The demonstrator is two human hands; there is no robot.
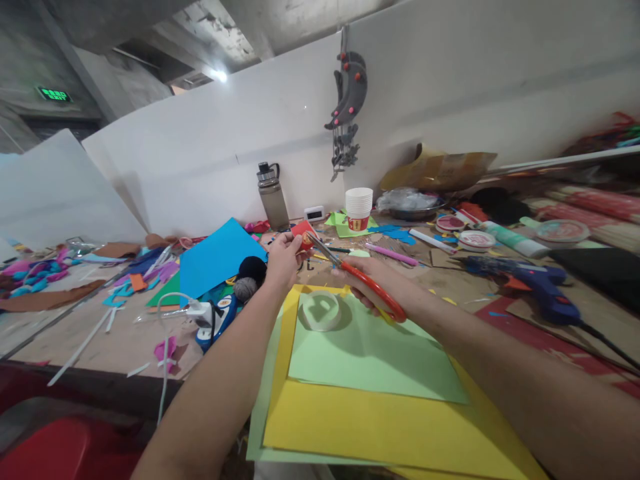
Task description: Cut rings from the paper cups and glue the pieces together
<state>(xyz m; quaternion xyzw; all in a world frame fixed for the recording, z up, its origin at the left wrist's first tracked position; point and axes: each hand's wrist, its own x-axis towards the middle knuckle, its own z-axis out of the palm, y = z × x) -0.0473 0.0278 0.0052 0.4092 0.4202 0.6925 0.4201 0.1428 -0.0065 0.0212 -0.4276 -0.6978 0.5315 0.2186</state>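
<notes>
My left hand pinches a small red piece, perhaps paper, with a yellowish patch on it. In my right hand is a pair of scissors with red-orange handles, the fingers closed round them. The scissor blades point left and meet the red piece near my left fingertips; whether they are cutting cannot be made out. Below my hands lies a light green sheet on top of a yellow sheet. A roll of whitish tape rests on the green sheet.
A blue sheet, yarn balls and a power strip lie left. Behind stand a bottle and stacked paper cups. Rightward lie a pink pen and a blue glue gun with its cable.
</notes>
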